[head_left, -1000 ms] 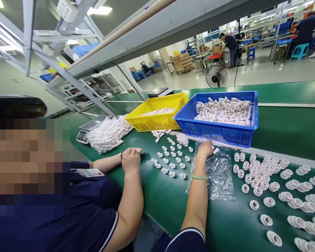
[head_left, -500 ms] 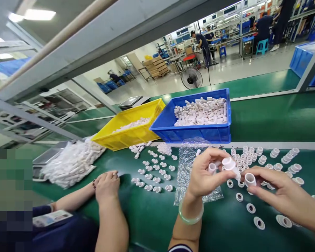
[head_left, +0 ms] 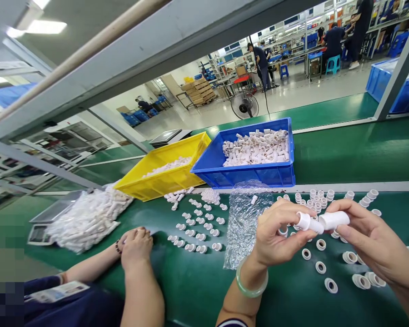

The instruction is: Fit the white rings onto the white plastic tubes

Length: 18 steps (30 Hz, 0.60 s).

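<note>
My left hand point(head_left: 274, 234), with a pale green bangle on its wrist, pinches a white flanged plastic fitting point(head_left: 305, 221) between thumb and fingers. Another white ring-shaped piece point(head_left: 282, 231) shows by its palm; whether the hand holds it is unclear. My right hand point(head_left: 371, 234) grips a smooth white plastic sleeve point(head_left: 336, 220), lying sideways in the fingers. The narrow end of the fitting meets the sleeve's near end, roughly in line. Below and behind both hands, several white plastic rings point(head_left: 331, 285) stand on the green table.
A blue bin point(head_left: 245, 176) and a yellow bin point(head_left: 160, 186) hold white parts. Clear plastic bag point(head_left: 240, 227) lies left of my hands. Rows of small fittings point(head_left: 200, 236) stand farther left. A co-worker's clasped hands point(head_left: 138, 245) rest near a filled bag point(head_left: 85, 218).
My hands have come together. The sleeve has turned from upright to sideways and now meets the fitting, which has tipped toward it. The view has shifted slightly.
</note>
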Motion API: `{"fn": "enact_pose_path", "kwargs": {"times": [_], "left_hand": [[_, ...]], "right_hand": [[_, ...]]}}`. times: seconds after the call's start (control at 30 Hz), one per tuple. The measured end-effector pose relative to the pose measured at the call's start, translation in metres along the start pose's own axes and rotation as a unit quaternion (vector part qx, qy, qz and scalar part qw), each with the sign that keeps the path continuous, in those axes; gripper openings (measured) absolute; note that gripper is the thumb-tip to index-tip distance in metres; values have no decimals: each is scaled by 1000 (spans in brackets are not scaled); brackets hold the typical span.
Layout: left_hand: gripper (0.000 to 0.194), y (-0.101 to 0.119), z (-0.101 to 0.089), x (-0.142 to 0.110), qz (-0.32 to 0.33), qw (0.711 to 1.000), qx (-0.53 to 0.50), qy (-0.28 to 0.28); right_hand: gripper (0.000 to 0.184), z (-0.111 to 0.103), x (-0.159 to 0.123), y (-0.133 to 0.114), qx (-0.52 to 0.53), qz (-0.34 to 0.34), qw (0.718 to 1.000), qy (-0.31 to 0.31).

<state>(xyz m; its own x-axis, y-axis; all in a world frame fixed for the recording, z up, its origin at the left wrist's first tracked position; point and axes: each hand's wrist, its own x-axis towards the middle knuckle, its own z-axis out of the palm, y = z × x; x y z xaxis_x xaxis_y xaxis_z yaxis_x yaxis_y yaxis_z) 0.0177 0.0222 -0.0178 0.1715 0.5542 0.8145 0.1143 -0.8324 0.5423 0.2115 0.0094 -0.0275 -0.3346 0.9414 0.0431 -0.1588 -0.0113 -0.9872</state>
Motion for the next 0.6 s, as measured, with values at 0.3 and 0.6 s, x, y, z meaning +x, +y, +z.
{"fn": "enact_pose_path", "kwargs": {"times": [0.3, 0.6], "left_hand": [[15, 3, -4, 0, 47, 991, 126, -23], [16, -1, 1, -3, 0, 998, 38, -40]], "right_hand": [[24, 12, -6, -8, 2, 35, 999, 40], [25, 17, -7, 7, 55, 35, 997, 30]]}}
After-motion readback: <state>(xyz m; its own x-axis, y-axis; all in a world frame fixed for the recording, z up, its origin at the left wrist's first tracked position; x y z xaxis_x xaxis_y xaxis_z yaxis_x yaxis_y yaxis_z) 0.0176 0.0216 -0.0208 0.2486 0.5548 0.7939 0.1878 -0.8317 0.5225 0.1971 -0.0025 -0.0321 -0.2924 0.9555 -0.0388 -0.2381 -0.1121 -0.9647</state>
